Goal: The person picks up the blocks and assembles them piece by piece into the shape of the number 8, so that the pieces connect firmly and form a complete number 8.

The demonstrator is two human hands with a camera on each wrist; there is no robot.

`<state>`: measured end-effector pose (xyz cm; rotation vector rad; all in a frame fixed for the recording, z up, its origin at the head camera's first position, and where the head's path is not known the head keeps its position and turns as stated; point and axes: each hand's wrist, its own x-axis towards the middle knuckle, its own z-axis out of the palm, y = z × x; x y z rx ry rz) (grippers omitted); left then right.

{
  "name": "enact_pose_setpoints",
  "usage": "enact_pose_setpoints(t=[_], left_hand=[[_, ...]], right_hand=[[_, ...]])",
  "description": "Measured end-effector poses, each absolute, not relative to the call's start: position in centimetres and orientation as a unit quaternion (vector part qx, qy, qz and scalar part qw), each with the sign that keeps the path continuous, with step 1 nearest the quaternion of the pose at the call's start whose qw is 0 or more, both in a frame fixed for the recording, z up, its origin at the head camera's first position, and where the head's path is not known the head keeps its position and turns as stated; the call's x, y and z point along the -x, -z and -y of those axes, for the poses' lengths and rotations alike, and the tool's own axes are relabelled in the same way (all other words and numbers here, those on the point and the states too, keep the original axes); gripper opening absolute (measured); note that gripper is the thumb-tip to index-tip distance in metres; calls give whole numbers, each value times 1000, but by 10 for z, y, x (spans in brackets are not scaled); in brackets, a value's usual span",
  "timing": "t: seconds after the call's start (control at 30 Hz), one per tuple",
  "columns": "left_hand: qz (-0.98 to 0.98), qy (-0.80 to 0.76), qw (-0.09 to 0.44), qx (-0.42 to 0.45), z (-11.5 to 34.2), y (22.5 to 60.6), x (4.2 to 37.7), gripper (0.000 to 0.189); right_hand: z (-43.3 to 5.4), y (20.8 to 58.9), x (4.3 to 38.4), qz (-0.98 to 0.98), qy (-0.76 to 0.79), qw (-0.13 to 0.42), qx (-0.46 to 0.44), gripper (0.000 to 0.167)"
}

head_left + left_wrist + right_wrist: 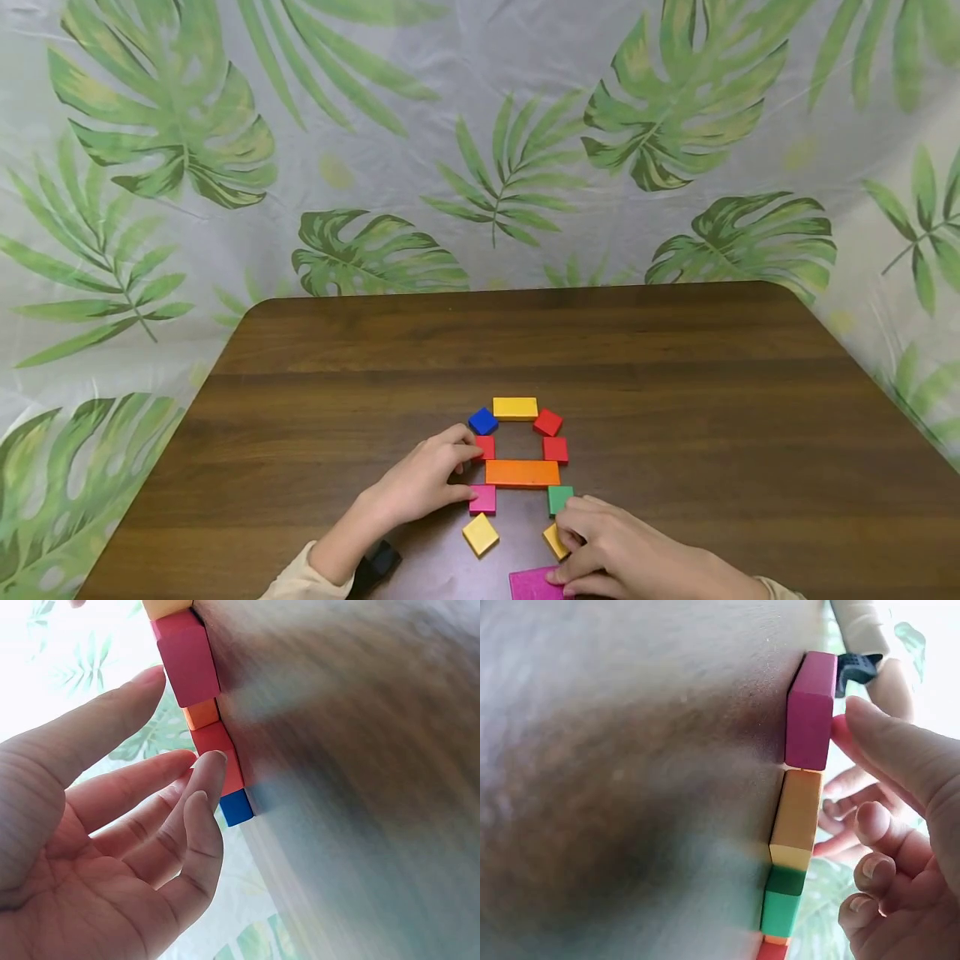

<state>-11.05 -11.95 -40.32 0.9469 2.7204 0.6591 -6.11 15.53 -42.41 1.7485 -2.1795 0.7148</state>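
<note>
My left hand [423, 477] reaches in from the left, fingertips at a red block [487, 447] and thumb at a pink block [483, 502]. My right hand [626, 550] rests its thumb and index fingertips on a larger magenta block [531, 585] near the front edge of the view; its other fingers curl loosely beside a yellow block [554, 543] and a green block [558, 499]. An orange bar [522, 473] lies between the two sides. Another yellow block [481, 535] sits turned like a diamond below the pink one.
At the far end of the arrangement lie a yellow bar [515, 408], a tilted blue block [483, 422] and a tilted red block [548, 422]. Another red block [556, 450] sits below that. The brown wooden table [675, 375] meets a leaf-patterned curtain [525, 167] behind.
</note>
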Motion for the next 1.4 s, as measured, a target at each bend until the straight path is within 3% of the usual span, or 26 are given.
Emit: enact_pose_setpoints(t=[0.57,1.4], left_hand=[[-915,-223,85,-325,119,402,109,44],[-917,-219,89,-322,119,401,109,44]], right_hand=[[-152,427,70,762,-239,147,-584,17],[-142,425,66,793,-224,112,-555,26]])
